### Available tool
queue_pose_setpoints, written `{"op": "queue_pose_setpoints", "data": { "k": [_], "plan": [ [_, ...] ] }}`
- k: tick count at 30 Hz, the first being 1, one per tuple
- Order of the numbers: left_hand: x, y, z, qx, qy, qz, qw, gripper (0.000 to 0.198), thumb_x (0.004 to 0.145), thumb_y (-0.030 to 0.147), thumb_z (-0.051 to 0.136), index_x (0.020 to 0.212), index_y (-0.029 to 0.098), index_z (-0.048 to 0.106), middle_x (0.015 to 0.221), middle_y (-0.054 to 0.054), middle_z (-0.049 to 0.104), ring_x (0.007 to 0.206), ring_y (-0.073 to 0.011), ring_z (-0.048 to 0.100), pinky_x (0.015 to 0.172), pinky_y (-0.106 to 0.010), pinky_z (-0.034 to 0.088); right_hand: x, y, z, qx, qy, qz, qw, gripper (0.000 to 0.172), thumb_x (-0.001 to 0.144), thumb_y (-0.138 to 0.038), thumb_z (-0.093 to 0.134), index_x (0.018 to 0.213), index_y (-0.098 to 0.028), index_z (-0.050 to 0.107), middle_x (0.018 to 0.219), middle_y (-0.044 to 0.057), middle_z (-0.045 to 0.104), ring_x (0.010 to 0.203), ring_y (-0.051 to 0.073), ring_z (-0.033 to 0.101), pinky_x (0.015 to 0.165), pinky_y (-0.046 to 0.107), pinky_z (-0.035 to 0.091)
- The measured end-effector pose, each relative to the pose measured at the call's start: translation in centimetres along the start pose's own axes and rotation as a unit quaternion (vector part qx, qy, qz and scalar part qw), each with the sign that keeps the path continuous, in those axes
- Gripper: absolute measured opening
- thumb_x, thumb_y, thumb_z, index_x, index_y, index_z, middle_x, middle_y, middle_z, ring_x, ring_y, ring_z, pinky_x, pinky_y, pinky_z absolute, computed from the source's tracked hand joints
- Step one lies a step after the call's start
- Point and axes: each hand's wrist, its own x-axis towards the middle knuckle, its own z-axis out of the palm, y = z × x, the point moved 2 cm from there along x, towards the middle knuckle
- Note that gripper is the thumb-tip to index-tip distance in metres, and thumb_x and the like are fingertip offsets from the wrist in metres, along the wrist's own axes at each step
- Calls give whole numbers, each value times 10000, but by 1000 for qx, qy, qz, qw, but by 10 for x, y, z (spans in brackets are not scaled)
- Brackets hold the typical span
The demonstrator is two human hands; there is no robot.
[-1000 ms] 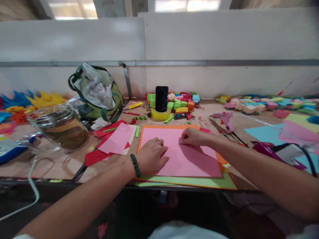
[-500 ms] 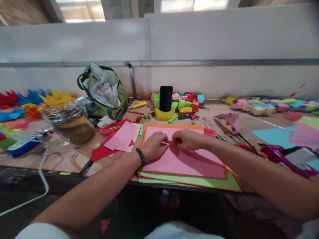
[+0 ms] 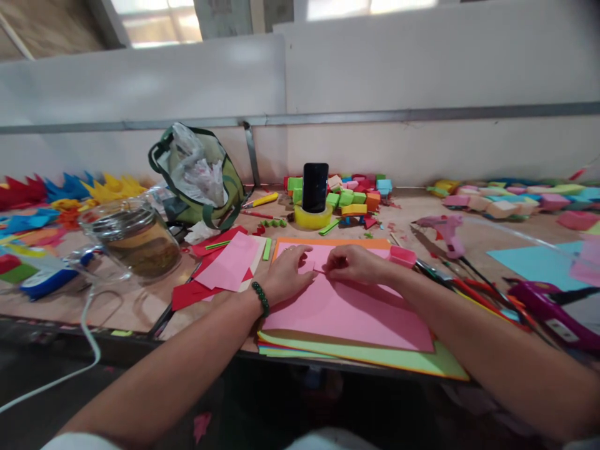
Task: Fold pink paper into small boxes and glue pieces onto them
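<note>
A sheet of pink paper [image 3: 347,319] lies on a stack of coloured sheets [image 3: 398,353] at the table's front edge. My left hand [image 3: 288,275], with a green bead bracelet at its wrist, rests on the pink sheet, thumb and fingers apart. Close to its right, my right hand [image 3: 349,264] is closed, fingertips pinching a small pink paper strip [image 3: 319,271] just over the sheet. The strip is small and partly hidden by the fingers. Left of the stack lie cut pink pieces [image 3: 225,262] over red paper [image 3: 185,297].
A phone [image 3: 315,187] stands in a yellow tape roll [image 3: 312,219], with folded paper blocks [image 3: 354,198] behind. On the left are a lidded jar [image 3: 140,244] and a green bag [image 3: 225,187]. A pink glue gun [image 3: 447,231] and a purple tool [image 3: 557,312] lie right.
My left hand's thumb and fingers have spread apart. The right hand stays pinched, and the strip at its fingertips shows more clearly. The view has shifted slightly.
</note>
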Motion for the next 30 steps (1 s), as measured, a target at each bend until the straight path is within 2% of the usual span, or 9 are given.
{"op": "queue_pose_setpoints", "data": {
  "k": [4, 8, 12, 14, 16, 20, 24, 28, 30],
  "plan": [
    [3, -7, 2, 11, 4, 4, 1000, 430, 746, 268, 646, 1153, 152, 569, 1006, -94, 638, 909, -193, 597, 818, -335, 493, 0, 4, -3, -48, 51, 59, 996, 308, 639, -405, 719, 822, -176, 624, 737, 20, 657, 639, 154, 576, 551, 242, 410],
    [5, -15, 2, -15, 16, -6, 1000, 434, 730, 276, 667, 1145, 174, 591, 963, -78, 644, 877, -189, 598, 798, -330, 499, 1, 6, -2, -30, 50, 106, 993, 377, 591, -387, 744, 874, -168, 625, 702, 10, 630, 606, 147, 548, 509, 233, 389],
    [7, -18, 1, -183, -13, -76, 980, 535, 722, 327, 704, 1201, 149, 545, 947, -92, 645, 760, -166, 620, 672, -305, 528, 1, 2, 3, 28, 87, 59, 994, 236, 688, -331, 637, 857, -166, 630, 603, -24, 552, 542, 119, 483, 494, 228, 359],
    [7, -15, 2, -306, -61, -114, 943, 584, 732, 337, 703, 1235, 123, 498, 890, -86, 645, 702, -153, 626, 606, -291, 532, 0, -3, 6, 58, 127, 29, 990, 200, 712, -301, 597, 859, -165, 614, 596, -34, 522, 536, 111, 459, 500, 228, 354],
    [7, -12, 1, -378, -78, -133, 913, 578, 719, 334, 718, 1209, 122, 497, 834, -55, 629, 638, -127, 609, 555, -265, 519, -2, -9, 7, 80, 168, 3, 983, 175, 711, -285, 585, 838, -164, 592, 620, -33, 514, 552, 109, 447, 511, 230, 354],
    [7, -15, -5, -346, 6, -149, 926, 489, 693, 333, 734, 1111, 171, 540, 719, 42, 521, 460, -38, 455, 433, -183, 412, -4, -16, 7, 117, 219, -12, 968, 74, 701, -246, 552, 706, -172, 547, 634, -26, 509, 559, 106, 430, 519, 236, 335],
    [7, -17, -4, -311, -13, -153, 938, 466, 674, 361, 741, 1070, 170, 588, 741, 26, 531, 498, -47, 469, 438, -179, 368, -3, -14, 8, 205, 204, 7, 957, 117, 690, -275, 562, 641, -177, 522, 595, -39, 473, 550, 102, 410, 529, 240, 321],
    [7, -12, -4, -357, -25, -129, 925, 287, 695, 384, 711, 769, 127, 605, 599, 32, 518, 508, -55, 460, 465, -178, 338, -3, -13, 6, 297, 175, -1, 939, 128, 645, -267, 592, 637, -179, 498, 578, -53, 449, 560, 99, 395, 562, 245, 331],
    [6, -10, -5, -372, -29, -105, 922, 286, 704, 382, 699, 669, 128, 571, 551, 35, 510, 494, -58, 461, 475, -181, 344, -5, -15, 4, 311, 169, -4, 935, 124, 625, -242, 590, 617, -182, 482, 564, -57, 436, 557, 98, 381, 560, 245, 320]
  ]
}}
